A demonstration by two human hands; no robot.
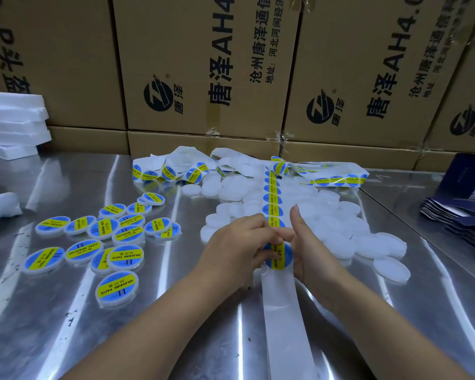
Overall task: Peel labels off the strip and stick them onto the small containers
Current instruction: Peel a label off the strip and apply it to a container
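Both forearms reach in from the bottom edge to frame centre. The left hand curls its fingers onto a labelled container. The right hand grips its other side, thumb raised, over the strip.

**Two hands closed in on one spot**

Both bare forearms come in from the lower edge and converge toward the centre. The left forearm slants up from the lower left. The left hand lies back-up with knuckles arched, its fingers curled down onto the upper edge of a round container. The right forearm slants up from the lower right. The right hand is turned on its side, palm facing left, and cups the container from the right. Its thumb stands straight up and touches nothing, while one finger reaches left to meet the left fingertips.
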